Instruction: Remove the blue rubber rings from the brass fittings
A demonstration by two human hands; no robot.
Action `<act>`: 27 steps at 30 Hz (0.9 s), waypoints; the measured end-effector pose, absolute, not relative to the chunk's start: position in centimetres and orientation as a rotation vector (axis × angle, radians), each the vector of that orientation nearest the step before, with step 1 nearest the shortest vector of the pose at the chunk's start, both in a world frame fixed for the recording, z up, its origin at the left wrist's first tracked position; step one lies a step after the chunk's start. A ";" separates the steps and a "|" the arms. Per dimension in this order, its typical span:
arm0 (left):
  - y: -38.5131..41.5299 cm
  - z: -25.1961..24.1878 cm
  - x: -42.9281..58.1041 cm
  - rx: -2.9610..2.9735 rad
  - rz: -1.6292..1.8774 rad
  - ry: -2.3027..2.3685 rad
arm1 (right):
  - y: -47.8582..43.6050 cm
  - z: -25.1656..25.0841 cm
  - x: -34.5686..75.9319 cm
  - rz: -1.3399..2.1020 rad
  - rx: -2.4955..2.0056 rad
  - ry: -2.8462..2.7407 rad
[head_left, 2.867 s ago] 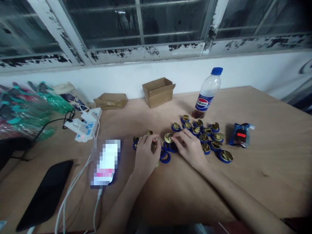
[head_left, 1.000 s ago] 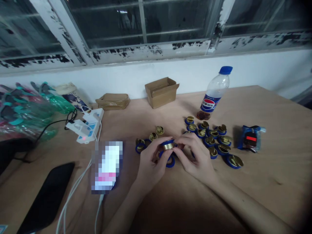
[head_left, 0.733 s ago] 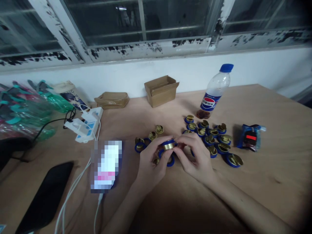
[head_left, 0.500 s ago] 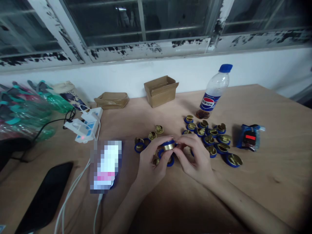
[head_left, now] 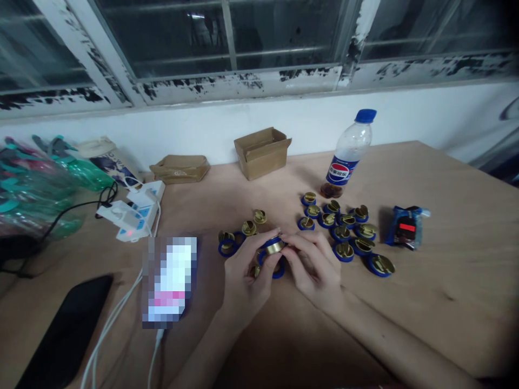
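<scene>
Between the fingertips of my left hand [head_left: 245, 273] and my right hand [head_left: 314, 267] sits a small brass cap with a blue ring [head_left: 274, 246], held just above the wooden table [head_left: 446, 259]. Both hands are closed in a pinch on it. Under the hands lie loose blue rings [head_left: 279, 270]. To the left are a few more brass pieces and rings [head_left: 227, 243]. A group of several finished brass-and-blue pieces [head_left: 344, 229] lies to the right of my right hand.
A cola bottle [head_left: 346, 154] stands behind the pieces, a blue packet [head_left: 405, 229] to their right. An open cardboard box [head_left: 261, 151] and a flat brown parcel [head_left: 180, 168] sit by the wall. A lit phone [head_left: 170, 281], a dark phone [head_left: 60, 329], white cables and a power strip [head_left: 130, 216] lie at left.
Both hands have lifted one brass cap and blue ring off the table and now hold it together between them. The view has shifted slightly to the right.
</scene>
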State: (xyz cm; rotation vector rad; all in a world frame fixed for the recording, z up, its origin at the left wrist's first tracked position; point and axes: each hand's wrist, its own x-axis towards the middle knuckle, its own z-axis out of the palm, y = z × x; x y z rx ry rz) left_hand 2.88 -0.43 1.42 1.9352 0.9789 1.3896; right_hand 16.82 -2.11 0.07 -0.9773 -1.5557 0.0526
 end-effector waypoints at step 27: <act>-0.3 1.4 3.1 1.772 1.409 0.848 | -1.5 1.2 17.4 0.224 -0.946 -1.672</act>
